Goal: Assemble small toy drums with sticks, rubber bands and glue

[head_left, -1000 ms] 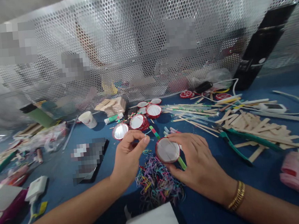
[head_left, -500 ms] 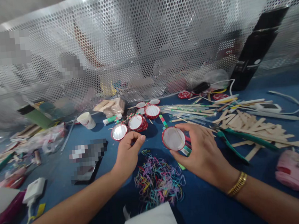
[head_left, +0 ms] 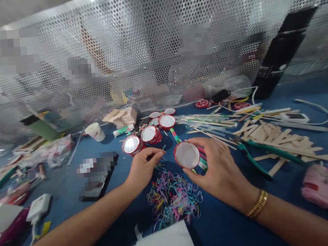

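My right hand [head_left: 217, 162] holds a small round drum [head_left: 186, 155] by its edge, thumb below and fingers above and behind. It has a pale face, a red rim and a green, white and red striped stick pointing up. To its left, my left hand [head_left: 144, 163] is closed, thumb and forefinger pinched at a thin bluish strand [head_left: 164, 148]. A tangled pile of coloured elastic bands [head_left: 175, 198] lies below and between both hands. Several similar red-rimmed drums [head_left: 151, 135] are grouped just beyond my left hand.
Green-handled pliers [head_left: 253, 161] and wooden sticks [head_left: 283, 139] lie on the right, near a pink glue gun [head_left: 325, 189]. A phone [head_left: 98, 178], a white cup [head_left: 94, 132] and a white adapter [head_left: 39, 208] are left. A perforated metal screen [head_left: 151, 43] stands behind.
My left hand has moved slightly right, its fingertips now pinched with a thin strand showing. The drum in my right hand has shifted a little left and tilted.
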`<state>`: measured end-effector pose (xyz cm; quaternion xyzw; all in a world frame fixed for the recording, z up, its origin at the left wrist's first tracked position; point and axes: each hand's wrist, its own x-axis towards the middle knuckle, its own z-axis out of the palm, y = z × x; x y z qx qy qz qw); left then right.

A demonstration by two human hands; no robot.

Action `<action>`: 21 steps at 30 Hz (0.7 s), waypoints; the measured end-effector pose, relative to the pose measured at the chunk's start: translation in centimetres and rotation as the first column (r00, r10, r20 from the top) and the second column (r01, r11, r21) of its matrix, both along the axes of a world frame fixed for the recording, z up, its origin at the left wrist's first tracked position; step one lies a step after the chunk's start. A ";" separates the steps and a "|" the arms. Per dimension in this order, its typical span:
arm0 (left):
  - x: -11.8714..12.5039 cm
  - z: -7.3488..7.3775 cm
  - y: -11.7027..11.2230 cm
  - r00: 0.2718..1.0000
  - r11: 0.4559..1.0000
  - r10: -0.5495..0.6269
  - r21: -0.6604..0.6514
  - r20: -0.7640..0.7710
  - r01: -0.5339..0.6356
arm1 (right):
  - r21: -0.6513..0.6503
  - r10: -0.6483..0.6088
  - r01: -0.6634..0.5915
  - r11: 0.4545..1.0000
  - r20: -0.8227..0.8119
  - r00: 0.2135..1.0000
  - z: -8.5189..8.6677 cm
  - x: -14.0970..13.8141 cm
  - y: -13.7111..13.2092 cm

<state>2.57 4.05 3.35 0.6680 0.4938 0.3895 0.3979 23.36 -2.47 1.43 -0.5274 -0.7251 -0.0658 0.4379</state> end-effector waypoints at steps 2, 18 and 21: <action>0.2 0.1 -0.6 0.999 0.994 -0.040 -0.096 0.037 0.043 | 0.004 0.037 -0.037 0.999 0.011 0.999 -0.1 -0.4 -0.4; 0.8 0.8 -2.5 0.934 0.877 -0.010 -0.445 0.356 0.179 | 0.015 0.177 -0.177 0.984 0.010 0.984 -0.7 -0.5 -0.8; 0.4 1.7 -2.2 0.926 0.877 0.042 -0.458 0.375 0.146 | 0.093 0.174 -0.170 0.981 -0.046 0.984 0.1 -0.1 -1.0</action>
